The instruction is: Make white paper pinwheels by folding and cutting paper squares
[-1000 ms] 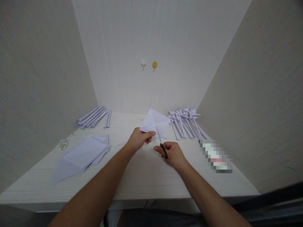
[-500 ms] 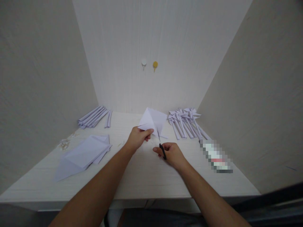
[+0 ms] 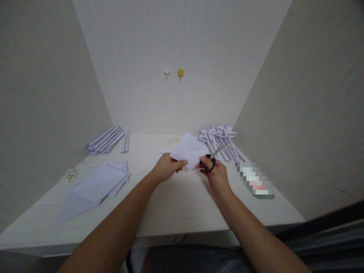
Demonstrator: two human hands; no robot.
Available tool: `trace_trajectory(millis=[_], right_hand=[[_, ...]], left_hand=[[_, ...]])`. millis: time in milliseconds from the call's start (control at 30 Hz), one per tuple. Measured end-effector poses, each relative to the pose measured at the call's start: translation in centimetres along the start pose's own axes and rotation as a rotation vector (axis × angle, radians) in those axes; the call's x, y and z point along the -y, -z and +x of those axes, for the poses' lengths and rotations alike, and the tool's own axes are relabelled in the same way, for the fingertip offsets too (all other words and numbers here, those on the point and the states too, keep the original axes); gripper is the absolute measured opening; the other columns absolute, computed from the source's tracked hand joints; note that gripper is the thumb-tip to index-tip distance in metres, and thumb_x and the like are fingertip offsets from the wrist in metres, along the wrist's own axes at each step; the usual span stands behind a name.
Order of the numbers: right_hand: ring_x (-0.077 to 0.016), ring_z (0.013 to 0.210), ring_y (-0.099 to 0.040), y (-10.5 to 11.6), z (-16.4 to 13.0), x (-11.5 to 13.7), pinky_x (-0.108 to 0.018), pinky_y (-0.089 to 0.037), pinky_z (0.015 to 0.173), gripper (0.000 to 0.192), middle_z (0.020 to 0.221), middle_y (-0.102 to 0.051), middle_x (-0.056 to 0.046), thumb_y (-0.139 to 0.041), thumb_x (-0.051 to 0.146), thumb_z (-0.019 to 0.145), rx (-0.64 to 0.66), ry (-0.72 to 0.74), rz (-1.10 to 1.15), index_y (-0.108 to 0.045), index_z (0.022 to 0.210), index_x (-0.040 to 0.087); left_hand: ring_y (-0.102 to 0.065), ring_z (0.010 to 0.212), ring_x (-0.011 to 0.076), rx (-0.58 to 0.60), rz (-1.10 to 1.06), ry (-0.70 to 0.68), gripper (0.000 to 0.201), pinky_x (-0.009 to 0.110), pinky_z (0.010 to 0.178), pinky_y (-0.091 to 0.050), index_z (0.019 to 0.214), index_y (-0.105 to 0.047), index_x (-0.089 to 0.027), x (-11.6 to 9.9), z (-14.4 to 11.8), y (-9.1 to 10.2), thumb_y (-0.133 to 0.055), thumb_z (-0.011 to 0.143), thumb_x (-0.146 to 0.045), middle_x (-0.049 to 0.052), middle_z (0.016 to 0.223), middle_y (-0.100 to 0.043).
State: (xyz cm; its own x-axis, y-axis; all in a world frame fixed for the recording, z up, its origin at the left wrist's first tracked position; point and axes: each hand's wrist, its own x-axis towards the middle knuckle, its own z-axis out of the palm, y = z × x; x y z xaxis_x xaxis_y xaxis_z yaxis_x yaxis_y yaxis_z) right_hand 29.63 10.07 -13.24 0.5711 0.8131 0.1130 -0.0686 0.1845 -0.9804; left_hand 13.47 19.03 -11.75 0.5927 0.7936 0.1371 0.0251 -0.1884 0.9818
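Note:
My left hand (image 3: 168,167) is closed on the left corner of a white square paper sheet (image 3: 190,149), thumb on top. Crease lines run across the sheet, which is held above the table with one corner toward me. In my right hand (image 3: 214,170) are black-handled scissors (image 3: 211,163), their blades pointing away to the upper right, clear of the paper. The fingertips of this hand also touch the sheet's right corner. Part of the left fingers is hidden under the paper.
Paper pinwheels (image 3: 217,136) on rolled sticks lie at the back right; rolled paper tubes (image 3: 106,141) lie at the back left. Loose paper sheets (image 3: 99,184) and small scraps (image 3: 71,175) are on the left. A blurred-out phone-like object (image 3: 256,182) lies right. Walls enclose the table (image 3: 176,212).
The scissors have left the paper and swung round, blades now to the upper right. My right hand has moved up to the sheet's right corner, and the sheet has turned.

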Motion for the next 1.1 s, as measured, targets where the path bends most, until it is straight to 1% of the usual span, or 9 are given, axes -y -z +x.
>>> trace_trajectory(millis=[133, 200, 333, 433, 533, 700, 867, 967, 1100], right_hand=[[-0.0149, 0.057, -0.055, 0.3, 0.2, -0.5, -0.029, -0.046, 0.061, 0.031, 0.059, -0.063, -0.001, -0.078, 0.046, 0.066, 0.006, 0.034, 0.01, -0.065, 0.062, 0.018], [-0.014, 0.057, -0.054, 0.4, 0.3, -0.5, -0.028, -0.045, 0.061, 0.029, 0.059, -0.063, -0.001, -0.079, 0.043, 0.066, 0.031, 0.041, -0.005, -0.065, 0.059, 0.018], [-0.0129, 0.051, -0.052, 0.4, 0.1, -0.6, -0.026, -0.04, 0.053, 0.026, 0.052, -0.062, -0.001, -0.079, 0.036, 0.062, 0.134, -0.01, -0.062, -0.065, 0.053, 0.017], [-0.0118, 0.045, -0.048, 0.1, 0.0, -0.7, -0.026, -0.035, 0.047, 0.023, 0.047, -0.06, -0.001, -0.08, 0.031, 0.058, 0.213, -0.068, -0.102, -0.065, 0.05, 0.016], [-0.0123, 0.045, -0.05, 0.0, -0.1, -0.9, -0.026, -0.036, 0.047, 0.02, 0.05, -0.063, -0.002, -0.079, 0.032, 0.056, 0.241, -0.103, -0.111, -0.067, 0.055, 0.016], [-0.0152, 0.054, -0.057, 0.1, 0.1, -1.3, -0.028, -0.044, 0.054, 0.026, 0.064, -0.07, -0.004, -0.08, 0.037, 0.056, 0.21, -0.114, -0.096, -0.069, 0.067, 0.016], [-0.0148, 0.052, -0.053, 0.1, -0.1, -1.2, -0.028, -0.041, 0.051, 0.034, 0.061, -0.066, -0.003, -0.081, 0.046, 0.057, 0.192, -0.094, -0.131, -0.066, 0.067, 0.017], [-0.0141, 0.052, -0.051, 0.1, 0.0, -1.3, -0.028, -0.039, 0.05, 0.04, 0.063, -0.065, -0.003, -0.079, 0.054, 0.061, 0.174, -0.078, -0.184, -0.065, 0.068, 0.017], [-0.0123, 0.049, -0.045, 0.5, 0.5, -1.8, -0.026, -0.032, 0.048, 0.044, 0.055, -0.058, 0.001, -0.076, 0.059, 0.066, 0.144, -0.056, -0.331, -0.061, 0.063, 0.018]], left_hand=[[-0.055, 0.051, 0.0142, 0.062, 0.048, 0.015, 0.024, 0.026, 0.053, -0.041, 0.056, -0.065, -0.016, 0.1, -0.2, 0.0, -0.077, 0.064, -0.035, 0.002, 0.052, -0.062], [-0.057, 0.055, 0.0146, 0.051, 0.033, 0.0, 0.025, 0.025, 0.055, -0.041, 0.063, -0.069, -0.015, -0.1, -0.2, 0.2, -0.079, 0.065, -0.038, 0.003, 0.058, -0.066], [-0.061, 0.06, 0.0153, -0.011, -0.135, 0.014, 0.031, 0.026, 0.059, -0.044, 0.082, -0.075, -0.016, -0.5, 0.0, 0.9, -0.076, 0.068, -0.043, 0.003, 0.072, -0.071], [-0.06, 0.058, 0.0153, -0.029, -0.146, 0.07, 0.029, 0.027, 0.057, -0.044, 0.08, -0.075, -0.016, -0.4, 0.1, 1.2, -0.08, 0.061, -0.037, 0.003, 0.069, -0.071], [-0.061, 0.057, 0.016, 0.002, -0.072, 0.072, 0.026, 0.027, 0.056, -0.045, 0.076, -0.076, -0.016, -0.2, 0.1, 1.2, -0.082, 0.058, -0.033, 0.004, 0.068, -0.071], [-0.063, 0.06, 0.0179, 0.031, -0.01, 0.044, 0.023, 0.029, 0.059, -0.048, 0.074, -0.076, -0.016, 0.0, -0.1, 1.1, -0.08, 0.061, -0.034, 0.005, 0.07, -0.072], [-0.066, 0.066, 0.0202, 0.054, 0.033, 0.027, 0.025, 0.03, 0.064, -0.049, 0.077, -0.078, -0.016, 0.0, -0.1, 1.1, -0.08, 0.061, -0.035, 0.006, 0.075, -0.075], [-0.065, 0.065, 0.0194, -0.02, 0.043, 0.016, 0.022, 0.029, 0.063, -0.049, 0.073, -0.078, -0.015, 0.0, 0.1, 1.1, -0.081, 0.06, -0.033, 0.006, 0.073, -0.074], [-0.063, 0.061, 0.0177, -0.271, 0.013, 0.01, 0.02, 0.027, 0.058, -0.047, 0.074, -0.076, -0.015, 0.7, 0.8, 1.6, -0.078, 0.062, -0.031, 0.005, 0.07, -0.073]])
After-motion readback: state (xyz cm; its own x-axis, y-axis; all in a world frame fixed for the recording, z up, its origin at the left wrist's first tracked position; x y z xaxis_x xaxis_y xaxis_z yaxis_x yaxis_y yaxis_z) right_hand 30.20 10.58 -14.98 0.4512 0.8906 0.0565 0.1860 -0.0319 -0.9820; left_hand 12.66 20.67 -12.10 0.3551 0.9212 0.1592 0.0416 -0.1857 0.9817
